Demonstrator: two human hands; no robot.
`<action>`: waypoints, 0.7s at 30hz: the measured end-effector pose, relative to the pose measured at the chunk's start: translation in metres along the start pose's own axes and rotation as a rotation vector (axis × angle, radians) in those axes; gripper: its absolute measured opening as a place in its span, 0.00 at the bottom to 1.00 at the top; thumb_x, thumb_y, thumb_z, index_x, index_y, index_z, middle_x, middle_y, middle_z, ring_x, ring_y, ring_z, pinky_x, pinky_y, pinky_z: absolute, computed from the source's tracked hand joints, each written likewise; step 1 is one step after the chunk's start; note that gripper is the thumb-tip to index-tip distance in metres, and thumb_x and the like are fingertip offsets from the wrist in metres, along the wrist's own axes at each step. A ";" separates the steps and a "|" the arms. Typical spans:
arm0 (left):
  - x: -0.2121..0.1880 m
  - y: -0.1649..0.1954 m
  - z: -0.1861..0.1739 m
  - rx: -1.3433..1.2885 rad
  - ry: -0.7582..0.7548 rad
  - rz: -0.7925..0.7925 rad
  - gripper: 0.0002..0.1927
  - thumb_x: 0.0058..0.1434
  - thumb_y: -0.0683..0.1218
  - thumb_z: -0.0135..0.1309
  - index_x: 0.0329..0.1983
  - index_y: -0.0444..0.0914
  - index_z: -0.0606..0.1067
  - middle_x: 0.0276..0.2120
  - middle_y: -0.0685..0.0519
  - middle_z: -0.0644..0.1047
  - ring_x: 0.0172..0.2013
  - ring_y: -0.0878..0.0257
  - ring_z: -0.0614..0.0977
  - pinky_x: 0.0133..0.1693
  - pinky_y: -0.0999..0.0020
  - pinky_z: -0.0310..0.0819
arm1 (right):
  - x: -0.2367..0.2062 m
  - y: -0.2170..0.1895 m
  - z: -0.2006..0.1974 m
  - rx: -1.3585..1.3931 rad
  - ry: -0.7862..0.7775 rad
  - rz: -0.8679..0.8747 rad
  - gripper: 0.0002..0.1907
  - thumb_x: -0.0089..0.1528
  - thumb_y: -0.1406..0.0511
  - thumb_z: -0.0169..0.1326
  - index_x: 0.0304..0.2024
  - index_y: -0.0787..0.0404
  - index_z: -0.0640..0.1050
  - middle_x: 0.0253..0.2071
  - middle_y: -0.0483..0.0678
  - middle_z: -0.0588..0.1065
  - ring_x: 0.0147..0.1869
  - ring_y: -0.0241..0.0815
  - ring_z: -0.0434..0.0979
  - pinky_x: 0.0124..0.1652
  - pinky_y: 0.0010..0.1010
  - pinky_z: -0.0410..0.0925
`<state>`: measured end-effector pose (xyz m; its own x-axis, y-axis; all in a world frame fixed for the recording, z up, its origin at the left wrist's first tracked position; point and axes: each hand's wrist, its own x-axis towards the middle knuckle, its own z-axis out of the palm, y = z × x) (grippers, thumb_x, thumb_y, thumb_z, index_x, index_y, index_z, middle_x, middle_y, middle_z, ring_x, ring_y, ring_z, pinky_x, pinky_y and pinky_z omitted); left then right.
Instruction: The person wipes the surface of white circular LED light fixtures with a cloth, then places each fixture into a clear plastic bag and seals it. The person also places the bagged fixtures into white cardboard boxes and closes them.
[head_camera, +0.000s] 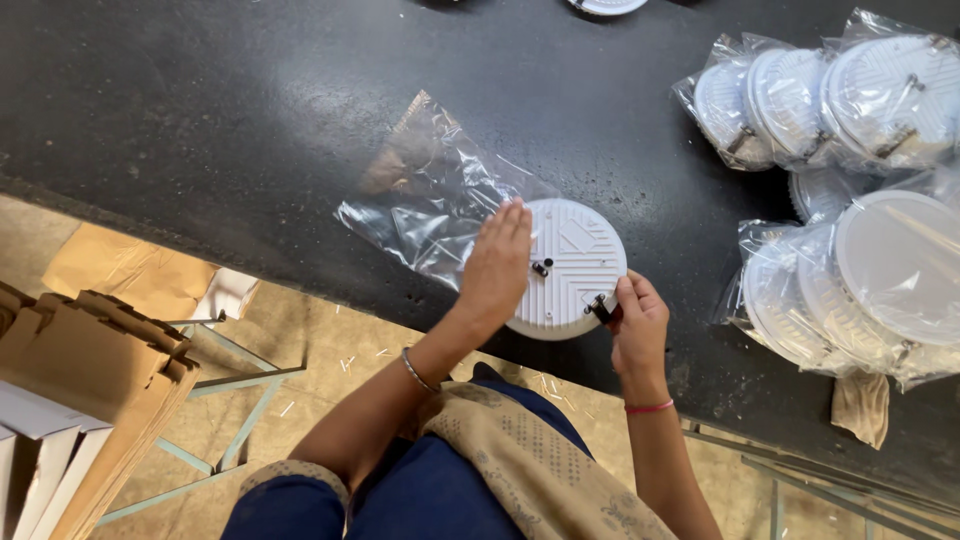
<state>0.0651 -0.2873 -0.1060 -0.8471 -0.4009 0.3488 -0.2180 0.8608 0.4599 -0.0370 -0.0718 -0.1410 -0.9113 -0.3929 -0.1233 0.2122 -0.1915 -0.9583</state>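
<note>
As hands (497, 268) flank it, round lamp (570, 268) btwn

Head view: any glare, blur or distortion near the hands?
Head view: sharp around the left hand and right hand on the white round fixture; specular glare on the clear plastic bag and bagged fixtures; dark table has soft sheen; mild wide-angle bending at the edges.

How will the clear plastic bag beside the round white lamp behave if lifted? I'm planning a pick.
The clear plastic bag is probably floppy: it lies wrinkled and flat on the dark table. It looks thin and see-through, so likely very light. Its glossy film may slip or crumple when pinched.
</note>
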 end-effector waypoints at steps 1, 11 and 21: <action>-0.004 0.001 0.000 0.016 -0.017 0.006 0.25 0.69 0.40 0.42 0.68 0.27 0.64 0.70 0.37 0.64 0.71 0.47 0.62 0.71 0.55 0.50 | 0.000 0.000 0.002 -0.017 -0.019 -0.012 0.14 0.75 0.66 0.50 0.57 0.68 0.79 0.41 0.45 0.78 0.36 0.30 0.74 0.35 0.21 0.67; -0.018 0.001 -0.010 -0.073 -0.020 -0.013 0.27 0.65 0.36 0.42 0.68 0.26 0.62 0.70 0.34 0.63 0.72 0.45 0.60 0.71 0.53 0.50 | -0.003 -0.003 0.004 -0.072 -0.026 0.013 0.13 0.74 0.65 0.49 0.55 0.66 0.78 0.39 0.44 0.78 0.35 0.31 0.74 0.31 0.22 0.68; -0.025 0.017 0.000 -0.122 -0.025 0.013 0.25 0.68 0.40 0.43 0.67 0.26 0.65 0.68 0.34 0.66 0.71 0.45 0.64 0.70 0.53 0.53 | -0.014 0.000 0.029 -0.067 -0.069 0.135 0.13 0.71 0.66 0.49 0.53 0.66 0.77 0.40 0.45 0.79 0.38 0.31 0.79 0.37 0.25 0.74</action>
<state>0.0826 -0.2622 -0.1072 -0.8615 -0.3807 0.3361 -0.1475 0.8209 0.5516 -0.0144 -0.0926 -0.1314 -0.8490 -0.4725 -0.2365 0.3051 -0.0729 -0.9495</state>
